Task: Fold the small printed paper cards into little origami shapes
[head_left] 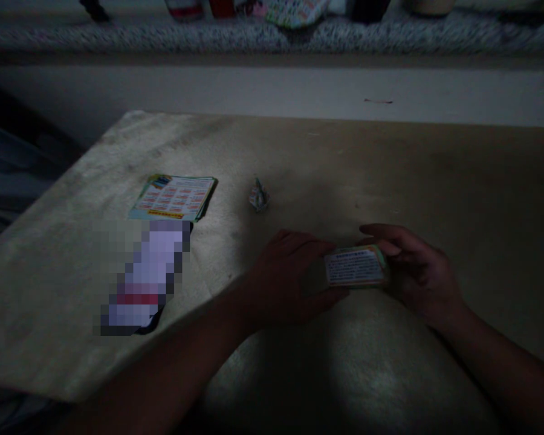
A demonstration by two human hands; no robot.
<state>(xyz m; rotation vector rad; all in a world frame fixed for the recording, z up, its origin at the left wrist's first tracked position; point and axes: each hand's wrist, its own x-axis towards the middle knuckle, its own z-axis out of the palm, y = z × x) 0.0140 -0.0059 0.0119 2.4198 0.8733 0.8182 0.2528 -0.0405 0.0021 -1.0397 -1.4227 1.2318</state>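
On the right of a pale, dull worktop (381, 380), between our hands, is a white-faced printed card stack (356, 267) with green and orange edging. Our left hand (290, 281) pinches its left end, thumb near, fingers far. Our right hand (424, 275) curls at its right end; shadow hides whether it grips. We judge that uneven pressure could make cards slip out and scatter, perhaps towards the crumpled, multicoloured wrapper (259, 197) farther left.
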